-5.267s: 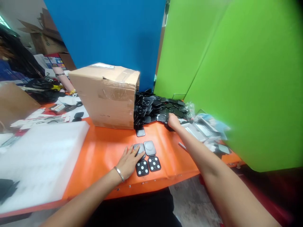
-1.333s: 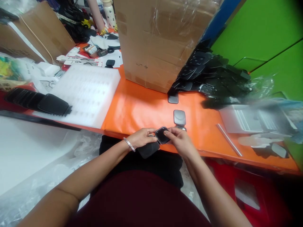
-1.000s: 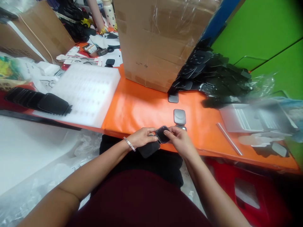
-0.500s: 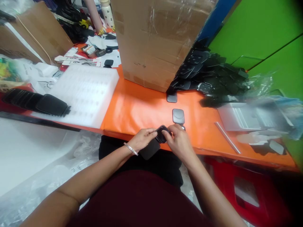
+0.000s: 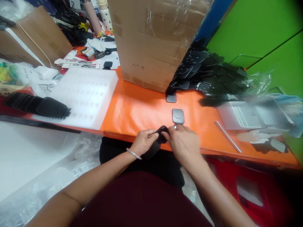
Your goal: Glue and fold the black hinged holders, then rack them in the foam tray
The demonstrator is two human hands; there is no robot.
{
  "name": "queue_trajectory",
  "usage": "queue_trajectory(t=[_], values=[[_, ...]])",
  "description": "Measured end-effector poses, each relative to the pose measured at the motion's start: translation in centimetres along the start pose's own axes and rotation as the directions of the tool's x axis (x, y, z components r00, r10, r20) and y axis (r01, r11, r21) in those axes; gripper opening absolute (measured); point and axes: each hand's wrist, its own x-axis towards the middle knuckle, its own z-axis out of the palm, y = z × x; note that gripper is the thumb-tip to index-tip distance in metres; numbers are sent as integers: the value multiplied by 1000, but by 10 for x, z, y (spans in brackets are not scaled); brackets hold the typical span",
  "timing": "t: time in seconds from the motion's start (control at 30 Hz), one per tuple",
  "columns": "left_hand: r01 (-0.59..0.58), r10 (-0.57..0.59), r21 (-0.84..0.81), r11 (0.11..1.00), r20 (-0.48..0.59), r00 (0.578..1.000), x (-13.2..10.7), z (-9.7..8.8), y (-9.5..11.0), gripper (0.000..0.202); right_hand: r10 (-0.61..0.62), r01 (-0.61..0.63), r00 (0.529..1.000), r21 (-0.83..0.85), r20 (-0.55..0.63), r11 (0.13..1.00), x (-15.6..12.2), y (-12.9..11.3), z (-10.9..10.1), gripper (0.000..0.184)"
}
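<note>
My left hand (image 5: 143, 142) and my right hand (image 5: 184, 143) meet at the near edge of the orange table (image 5: 137, 108), both pinched on a small black hinged case (image 5: 159, 140). The case's lower flap hangs below my left fingers. Just beyond my right hand another black hinged case (image 5: 178, 116) lies on the table, its near part hidden by my knuckles. A single black piece (image 5: 171, 98) lies further back.
A large cardboard box (image 5: 151, 41) stands behind, with a heap of black cases (image 5: 208, 78) to its right. A white foam tray (image 5: 82, 94) and a row of black pieces (image 5: 35, 105) are at left. A metal rod (image 5: 228, 136) and clear trays (image 5: 248, 115) are at right.
Earlier my hands were apart, left on two cases on the table, right at the heap. Over the last second both hands have closed more tightly round the case and folded it.
</note>
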Motion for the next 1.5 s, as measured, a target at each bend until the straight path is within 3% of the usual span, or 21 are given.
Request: queue_trajectory(t=[0.17,0.23,0.3,0.37,0.43,0.5,0.53,0.6,0.67,0.73,0.9,1.03,1.13,1.33,1.5], values=[[21,-22,-16,1000,-30,999,1,-1,0,27,49,-54,995,63,87,997,0,11,-8,26],[66,-69,-45,997,-76,995,2,-4,1,28,76,-84,996,191,49,978,-1,17,-2,24],[101,-109,-84,991,-102,989,3,-5,2,29,137,-115,990,432,-20,894,-2,19,9,26],[108,-122,-127,986,-102,987,3,-5,3,29,211,-135,977,733,-11,667,-2,16,24,30],[84,-101,-177,981,-85,991,1,-3,2,28,226,-172,969,934,102,314,1,7,39,36],[59,-70,-234,970,-35,997,-2,-2,0,29,200,-208,958,978,206,-10,3,-4,51,39],[59,-58,-262,963,10,998,-3,-3,-2,29,189,-217,952,967,239,-132,4,-9,54,38],[86,-55,-296,951,110,992,-7,-5,-4,34,168,-222,945,926,282,-304,5,-17,57,36],[115,-70,-286,951,162,984,-9,-8,-6,42,112,-253,941,883,320,-396,4,-23,55,36],[109,-73,-258,960,145,987,-10,-8,-6,48,65,-299,933,860,355,-414,3,-28,51,38],[71,-56,-177,982,87,995,-7,-1,-2,49,175,-314,911,904,373,-291,6,-35,39,41],[119,-103,-164,979,104,989,-5,5,2,48,139,-404,884,879,446,-254,11,-35,37,43],[156,-139,-184,971,101,985,-5,8,2,49,145,-412,877,872,458,-263,12,-35,40,42],[80,-77,-201,976,23,997,-7,11,-3,49,210,-255,914,895,347,-366,12,-37,48,38],[60,-60,-180,982,5,998,-6,11,-4,48,235,-205,922,902,308,-380,12,-36,47,35]])
